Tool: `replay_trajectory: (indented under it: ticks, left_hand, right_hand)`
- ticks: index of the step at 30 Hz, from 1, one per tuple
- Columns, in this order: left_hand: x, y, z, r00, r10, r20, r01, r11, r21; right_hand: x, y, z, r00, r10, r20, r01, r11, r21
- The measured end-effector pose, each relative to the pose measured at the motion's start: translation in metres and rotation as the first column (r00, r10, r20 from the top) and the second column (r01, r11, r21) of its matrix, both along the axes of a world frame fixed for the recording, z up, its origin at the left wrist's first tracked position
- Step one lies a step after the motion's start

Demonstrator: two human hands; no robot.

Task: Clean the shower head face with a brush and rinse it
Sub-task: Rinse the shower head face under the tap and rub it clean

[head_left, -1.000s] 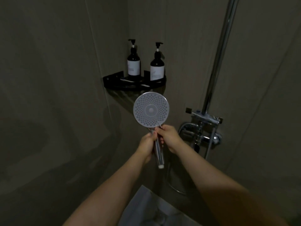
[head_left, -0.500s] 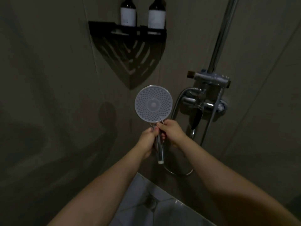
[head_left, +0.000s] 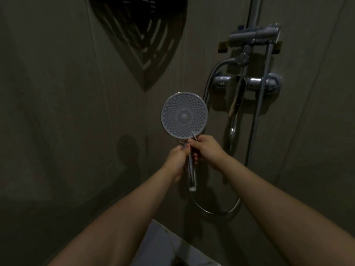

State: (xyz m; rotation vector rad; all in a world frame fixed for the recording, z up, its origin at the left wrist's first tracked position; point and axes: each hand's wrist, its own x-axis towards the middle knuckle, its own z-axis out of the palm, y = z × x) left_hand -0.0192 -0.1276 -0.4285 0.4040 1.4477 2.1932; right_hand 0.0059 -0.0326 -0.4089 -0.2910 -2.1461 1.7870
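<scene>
Change: since the earlier frame the view has tipped down; the corner shelf and its bottles have left the top edge, leaving only the shelf's slatted shadow (head_left: pixel 142 33), while the chrome wall mixer tap (head_left: pixel 247 82) now sits higher on the right.
Shower head: round, pale grey plastic shower head face (head_left: pixel 184 114) dotted with nozzle holes, turned toward the viewer, held upright in mid-frame.
Long axis: its chrome handle (head_left: pixel 192 169) runs straight down from the face, with the metal hose (head_left: pixel 217 210) looping below.
Left hand (head_left: pixel 177 160): wrapped around the handle just under the face.
Right hand (head_left: pixel 207 148): pinches a thin, pale brush (head_left: pixel 194 135) whose tip touches the face's lower right rim.
Nearer hand: the right; the face lies directly above both grips.
</scene>
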Motion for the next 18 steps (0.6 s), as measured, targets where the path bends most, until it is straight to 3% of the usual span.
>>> replay_trajectory:
  ticks: [3, 9, 11, 14, 16, 18]
  left_hand:
    - [-0.001, 0.003, -0.017, 1.000, 0.008, -0.015, -0.008, 1.000, 0.015]
    - [0.002, 0.001, -0.034, 0.996, -0.013, -0.089, 0.014, 1.000, 0.005]
    - [0.001, -0.002, -0.038, 0.996, -0.010, -0.089, 0.005, 0.999, -0.049]
    - [-0.004, -0.010, -0.045, 0.994, 0.020, -0.111, -0.042, 0.979, -0.201]
    - [-0.004, -0.011, -0.047, 0.994, 0.010, -0.110, -0.040, 0.961, -0.274]
    - [-0.002, -0.009, -0.048, 0.995, -0.019, -0.097, -0.016, 0.939, -0.344]
  right_hand:
    - [0.000, 0.002, -0.012, 1.000, -0.015, -0.013, 0.016, 0.999, 0.052]
    - [0.024, 0.004, -0.005, 0.987, -0.152, -0.044, 0.158, 0.935, 0.319]
    - [0.042, 0.012, 0.007, 0.957, -0.259, -0.127, 0.283, 0.929, 0.240]
    - [0.061, 0.036, 0.040, 0.780, -0.545, -0.306, 0.593, 0.800, 0.088]
    - [0.062, 0.052, 0.061, 0.714, -0.635, -0.296, 0.657, 0.753, -0.032]
    - [0.057, 0.062, 0.074, 0.788, -0.586, -0.186, 0.567, 0.810, -0.152]
